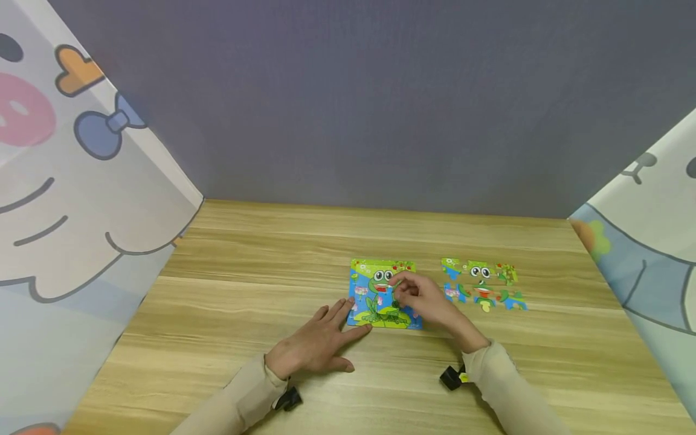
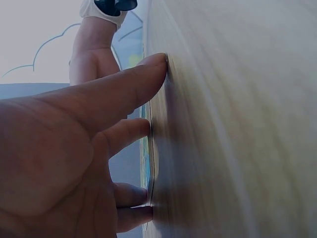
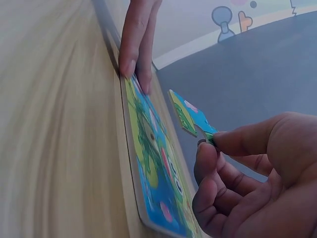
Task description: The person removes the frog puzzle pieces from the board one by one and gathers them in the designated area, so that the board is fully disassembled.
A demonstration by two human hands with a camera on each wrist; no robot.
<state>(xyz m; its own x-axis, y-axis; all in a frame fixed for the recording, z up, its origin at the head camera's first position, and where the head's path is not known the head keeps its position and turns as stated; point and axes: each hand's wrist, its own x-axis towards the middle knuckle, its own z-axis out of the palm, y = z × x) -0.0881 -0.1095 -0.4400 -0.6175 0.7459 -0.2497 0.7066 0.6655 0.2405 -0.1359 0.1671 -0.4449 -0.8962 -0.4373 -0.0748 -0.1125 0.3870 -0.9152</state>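
Note:
A square frog puzzle board [image 1: 359, 317] lies flat on the wooden table. My left hand [image 1: 321, 341] is spread at its lower left corner, fingertips touching the edge and thumb out on the wood. Over the board's right half, my right hand [image 1: 432, 302] pinches a jigsaw piece [image 3: 190, 115] between thumb and finger. That piece, blue and green with a pink patch, is tilted and held clear of the board in the right wrist view. In the left wrist view the board [image 2: 145, 163] shows only as a thin edge behind the fingers.
Several loose jigsaw pieces [image 1: 481, 272] lie in two rows on the table, right of the board. A grey panel [image 1: 348, 121] rises behind the table [image 1: 244, 254]. Cartoon-printed walls [image 1: 109, 199] stand on both sides.

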